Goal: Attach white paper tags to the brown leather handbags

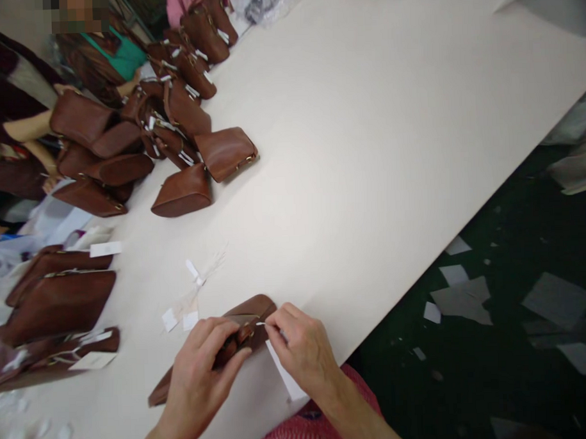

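Head view: both hands' fingers pinch at brown bag.

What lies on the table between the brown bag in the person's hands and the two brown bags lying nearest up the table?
In the head view, between the held bag and the two bags, only a loose bundle of white tags on thin strings; the rest of the table there is bare.

Bright, even overhead light; soft shadows, blurred, stretched edges.
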{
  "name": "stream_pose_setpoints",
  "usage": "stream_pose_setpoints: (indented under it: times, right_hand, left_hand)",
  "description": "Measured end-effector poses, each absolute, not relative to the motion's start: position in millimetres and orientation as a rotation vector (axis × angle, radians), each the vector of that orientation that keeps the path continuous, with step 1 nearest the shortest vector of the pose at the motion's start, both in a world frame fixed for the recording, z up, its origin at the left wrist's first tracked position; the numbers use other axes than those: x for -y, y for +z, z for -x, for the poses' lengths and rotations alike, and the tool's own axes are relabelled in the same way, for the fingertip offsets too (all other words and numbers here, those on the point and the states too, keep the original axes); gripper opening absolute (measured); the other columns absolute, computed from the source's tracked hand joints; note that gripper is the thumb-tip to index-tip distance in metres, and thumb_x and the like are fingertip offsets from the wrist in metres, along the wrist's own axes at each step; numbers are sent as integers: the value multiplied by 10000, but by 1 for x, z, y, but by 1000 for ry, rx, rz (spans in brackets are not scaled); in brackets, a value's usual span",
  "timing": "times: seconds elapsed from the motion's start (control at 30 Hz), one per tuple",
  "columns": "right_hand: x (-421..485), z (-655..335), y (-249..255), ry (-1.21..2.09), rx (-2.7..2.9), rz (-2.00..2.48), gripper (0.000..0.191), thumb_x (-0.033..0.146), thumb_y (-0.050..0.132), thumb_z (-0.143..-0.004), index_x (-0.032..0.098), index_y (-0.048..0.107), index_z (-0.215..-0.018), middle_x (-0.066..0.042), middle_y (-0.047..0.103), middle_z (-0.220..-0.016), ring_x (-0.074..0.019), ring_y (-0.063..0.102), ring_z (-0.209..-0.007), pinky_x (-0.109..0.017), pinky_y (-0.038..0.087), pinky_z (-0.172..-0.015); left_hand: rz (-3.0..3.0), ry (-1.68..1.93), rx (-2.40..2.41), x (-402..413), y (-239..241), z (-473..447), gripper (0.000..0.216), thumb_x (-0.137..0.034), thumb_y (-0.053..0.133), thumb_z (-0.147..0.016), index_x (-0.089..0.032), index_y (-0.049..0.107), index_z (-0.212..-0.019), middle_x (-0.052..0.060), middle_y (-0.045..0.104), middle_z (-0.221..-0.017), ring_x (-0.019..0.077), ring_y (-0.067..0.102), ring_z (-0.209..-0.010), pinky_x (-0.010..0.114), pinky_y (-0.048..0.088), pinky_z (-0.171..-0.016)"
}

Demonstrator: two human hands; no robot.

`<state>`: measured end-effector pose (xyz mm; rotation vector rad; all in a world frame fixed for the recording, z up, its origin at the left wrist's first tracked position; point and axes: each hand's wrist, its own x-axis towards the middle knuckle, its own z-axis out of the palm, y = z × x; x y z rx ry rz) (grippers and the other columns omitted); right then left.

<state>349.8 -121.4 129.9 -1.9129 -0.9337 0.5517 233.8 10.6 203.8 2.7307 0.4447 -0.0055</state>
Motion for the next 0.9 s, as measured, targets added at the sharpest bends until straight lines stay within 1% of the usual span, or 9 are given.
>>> stream_pose_setpoints:
  times: [0.2,0.37,0.47,0.6,0.73,0.83,0.9]
  right_hand:
    - [129,-348,128,516,1175,1916,190,143,520,-892,211,569,-721,7,598,-699,-134,571,-580,-303,298,-505]
    - [136,-351,129,620,1266,1909,186,130,482,-909,216,574,-773,2,597,-723,-148,577,-609,-311,278,-504]
    - [136,-354,132,661,1292,1878,185,118,486,-898,217,564,-763,5,594,-721,-149,570,-601,-312,275,-503]
    - [132,-355,135,707,1286,1839,179,121,492,-893,213,563,-757,4,593,-713,-145,559,-593,-304,287,-504]
    - [129,-357,136,823,1259,1724,193,149,478,-916,207,576,-760,0,608,-733,-137,557,-619,-281,310,-523]
    - [126,-362,136,980,1156,1598,182,155,479,-927,202,613,-815,-9,650,-784,-134,591,-698,-251,367,-587]
    - [125,-365,136,1094,1071,1546,165,149,503,-916,194,628,-818,-13,663,-795,-136,603,-741,-243,394,-636]
  left_hand:
    - [-2731,130,-359,5,199,-220,119,-193,620,-886,-177,565,-990,60,641,-904,194,577,-838,310,494,-727]
    - [-2716,79,-352,9,200,-213,171,-159,641,-871,-170,584,-1032,72,653,-964,198,579,-873,325,490,-759]
    - [-2689,54,-373,8,199,-211,170,-168,634,-878,-168,588,-1041,76,656,-976,202,577,-895,331,493,-778]
    - [-2691,28,-356,5,201,-211,169,-186,634,-878,-165,597,-1041,76,659,-978,206,584,-908,331,499,-789]
    - [-2656,15,-372,2,207,-216,125,-233,579,-918,-160,605,-1017,79,655,-975,197,595,-917,317,513,-805]
    - [-2633,101,-310,-2,206,-218,171,-309,551,-936,-159,613,-992,75,652,-940,182,604,-874,281,525,-748]
    - [-2618,153,-286,-5,204,-217,170,-311,547,-936,-162,617,-978,70,652,-915,178,609,-845,274,523,-716]
